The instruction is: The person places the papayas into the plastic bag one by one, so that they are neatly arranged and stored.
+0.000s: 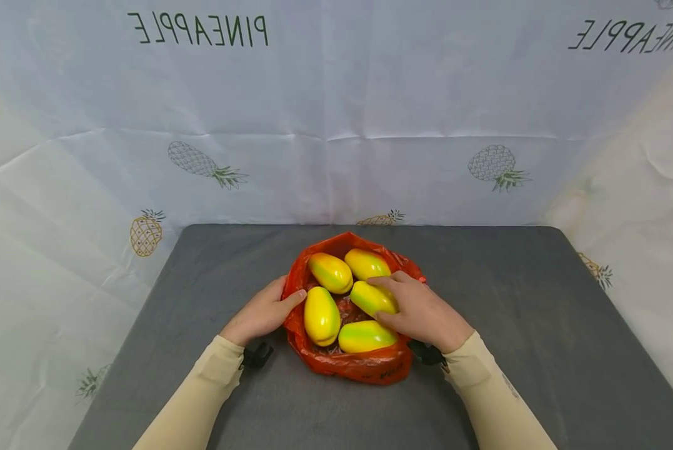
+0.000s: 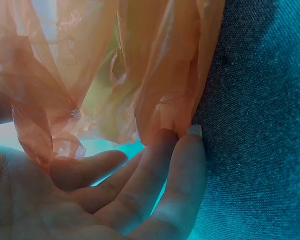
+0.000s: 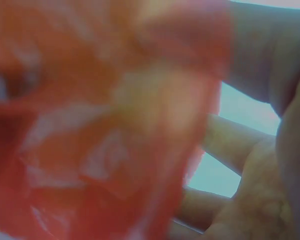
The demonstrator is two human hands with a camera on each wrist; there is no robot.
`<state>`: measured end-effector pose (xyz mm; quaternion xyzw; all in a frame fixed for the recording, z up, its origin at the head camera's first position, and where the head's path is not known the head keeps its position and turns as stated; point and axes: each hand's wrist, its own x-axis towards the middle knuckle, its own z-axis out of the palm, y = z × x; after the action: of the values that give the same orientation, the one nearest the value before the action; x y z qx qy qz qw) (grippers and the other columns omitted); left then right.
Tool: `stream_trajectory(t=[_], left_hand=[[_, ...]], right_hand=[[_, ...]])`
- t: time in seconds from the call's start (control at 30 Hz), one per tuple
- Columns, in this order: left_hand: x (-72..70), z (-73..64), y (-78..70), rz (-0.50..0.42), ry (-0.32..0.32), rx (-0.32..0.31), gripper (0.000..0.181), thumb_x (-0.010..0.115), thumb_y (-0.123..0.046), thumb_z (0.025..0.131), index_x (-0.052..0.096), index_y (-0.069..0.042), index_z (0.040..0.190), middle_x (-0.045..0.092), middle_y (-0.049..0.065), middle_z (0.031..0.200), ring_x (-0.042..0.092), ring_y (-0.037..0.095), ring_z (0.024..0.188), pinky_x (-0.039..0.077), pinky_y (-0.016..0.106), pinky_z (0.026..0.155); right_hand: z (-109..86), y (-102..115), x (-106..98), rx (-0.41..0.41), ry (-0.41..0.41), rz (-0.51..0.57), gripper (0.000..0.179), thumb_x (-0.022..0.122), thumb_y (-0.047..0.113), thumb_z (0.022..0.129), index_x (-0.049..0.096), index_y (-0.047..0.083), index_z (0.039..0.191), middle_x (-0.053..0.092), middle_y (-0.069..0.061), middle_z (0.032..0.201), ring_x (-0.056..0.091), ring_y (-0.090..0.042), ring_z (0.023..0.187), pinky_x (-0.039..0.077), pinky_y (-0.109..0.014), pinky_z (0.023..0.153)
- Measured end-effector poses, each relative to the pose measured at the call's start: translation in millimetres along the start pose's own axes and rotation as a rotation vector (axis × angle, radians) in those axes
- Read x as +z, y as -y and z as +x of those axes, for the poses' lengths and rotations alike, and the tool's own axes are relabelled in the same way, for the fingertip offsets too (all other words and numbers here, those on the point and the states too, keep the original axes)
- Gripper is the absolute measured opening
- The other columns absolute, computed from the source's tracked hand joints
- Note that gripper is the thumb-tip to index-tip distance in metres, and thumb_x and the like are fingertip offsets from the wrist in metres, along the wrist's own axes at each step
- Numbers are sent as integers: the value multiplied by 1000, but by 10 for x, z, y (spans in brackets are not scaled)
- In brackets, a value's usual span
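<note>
A red plastic bag (image 1: 364,370) lies on the grey table with its mouth wide, several glossy yellow-green fruits inside, mango or papaya by shape. On the bag's left side, my left hand (image 1: 265,312) holds the rim, thumb over the edge and fingers outside. The left wrist view shows those fingers (image 2: 150,175) against the thin plastic. My right hand (image 1: 423,309) reaches over the right rim and grips the middle right fruit (image 1: 372,299) between fingers and thumb. In the right wrist view the bag (image 3: 90,150) covers much of the picture and hides the fingertips.
Inside the bag, other fruits lie around the gripped one: an upper left fruit (image 1: 330,273), an upper right fruit (image 1: 366,263), a left fruit (image 1: 322,316) and a lower fruit (image 1: 367,337). Behind the grey table (image 1: 510,281) hangs a pineapple-print cloth (image 1: 336,94).
</note>
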<state>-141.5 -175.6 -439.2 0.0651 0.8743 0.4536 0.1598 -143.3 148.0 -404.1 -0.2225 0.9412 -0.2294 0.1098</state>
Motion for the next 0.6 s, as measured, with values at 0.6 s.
stream_trajectory(t=[0.6], left_hand=[[-279, -226, -2, 85, -75, -89, 82, 46, -65, 110, 29, -13, 171, 48, 16, 167, 56, 39, 146, 47, 62, 118]], right_hand=[[19, 42, 111, -3, -14, 12, 63, 77, 38, 100, 57, 18, 156, 62, -12, 149, 65, -25, 125, 56, -52, 107]])
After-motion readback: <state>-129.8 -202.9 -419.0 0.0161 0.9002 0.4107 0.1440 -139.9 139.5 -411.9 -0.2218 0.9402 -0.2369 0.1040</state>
